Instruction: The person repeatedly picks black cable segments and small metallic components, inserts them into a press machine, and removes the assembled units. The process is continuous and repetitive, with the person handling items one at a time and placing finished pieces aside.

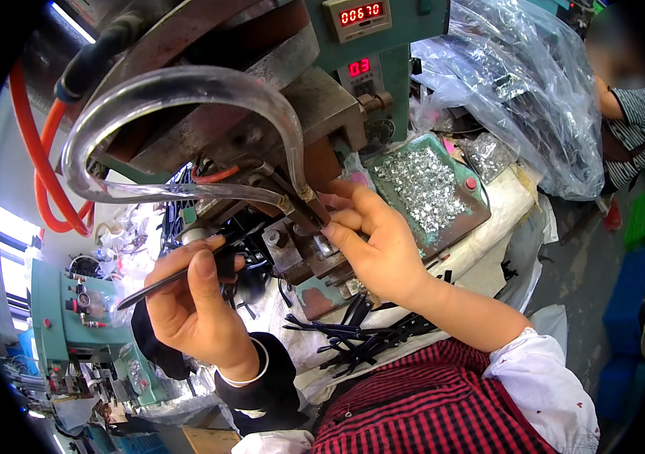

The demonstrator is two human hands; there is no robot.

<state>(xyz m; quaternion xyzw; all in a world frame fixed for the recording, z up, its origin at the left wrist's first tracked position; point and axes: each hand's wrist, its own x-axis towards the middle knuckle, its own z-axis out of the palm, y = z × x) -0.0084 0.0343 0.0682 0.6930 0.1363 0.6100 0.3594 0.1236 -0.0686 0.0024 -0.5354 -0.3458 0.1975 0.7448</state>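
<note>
We judge this the loading step: our left hand (194,303), fingers clamped, holds a thin black metal clip strip (179,276); our right hand (375,242), fingertips together, seats a small part at the grey steel press die (322,246). Next calls for clearing fingers.

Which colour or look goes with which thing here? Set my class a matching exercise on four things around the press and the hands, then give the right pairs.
Things:
1. hose looping at the left of the press
2. curved tube over the press head
3. strips heaped below the right hand
4. small pieces on the green tray

Looks:
A. silver, shiny
B. orange
C. black
D. clear

Pairs: 1-B, 2-D, 3-C, 4-A
</note>
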